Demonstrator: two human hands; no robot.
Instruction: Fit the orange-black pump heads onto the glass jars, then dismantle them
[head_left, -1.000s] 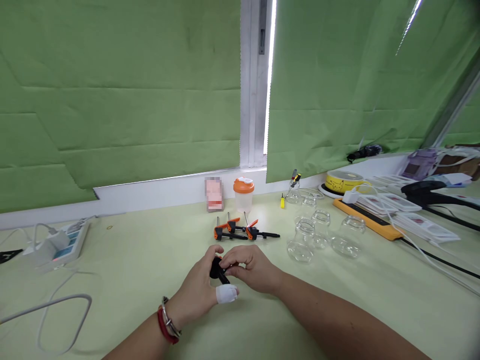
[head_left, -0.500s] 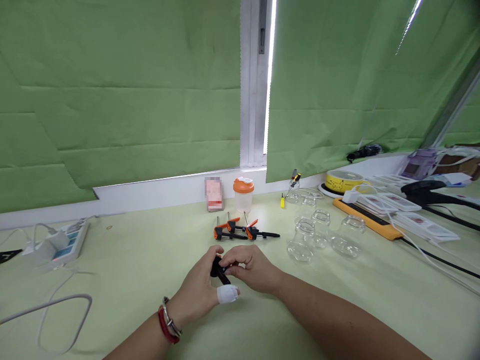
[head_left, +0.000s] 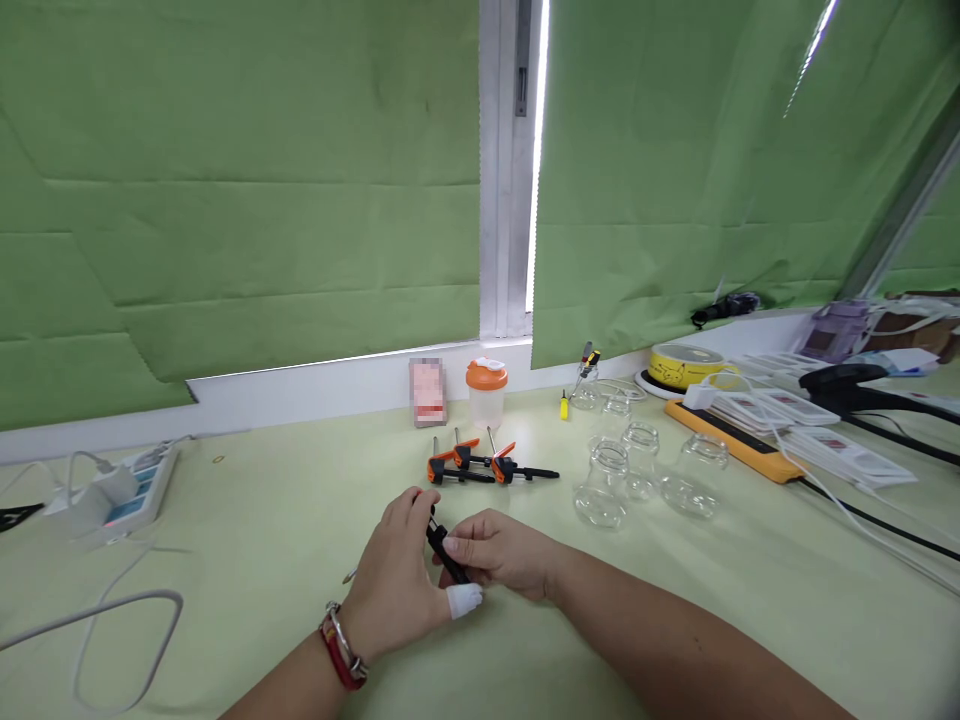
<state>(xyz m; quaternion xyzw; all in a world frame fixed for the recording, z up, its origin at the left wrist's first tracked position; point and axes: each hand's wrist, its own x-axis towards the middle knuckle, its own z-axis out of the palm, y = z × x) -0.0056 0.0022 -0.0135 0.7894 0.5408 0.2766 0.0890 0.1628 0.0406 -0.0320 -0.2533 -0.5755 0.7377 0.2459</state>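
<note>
My left hand is closed around a small black bar clamp, its white-wrapped thumb stretched along the near side. A thin metal tip sticks out past the left edge of that hand. From the right, my right hand pinches the black handle between thumb and fingers. Much of the clamp is hidden by both hands. Just beyond them lie three orange-and-black bar clamps with metal rods pointing up.
Several clear jars stand to the right. Behind are an orange-lidded cup, a pink blurred box and a yellow-handled tool. A white power strip with cables lies left; an orange power strip lies right.
The black clamp has turned in my hands, and its handle shows more. My right hand has shifted slightly nearer. The metal tip now shows beside my left hand.
</note>
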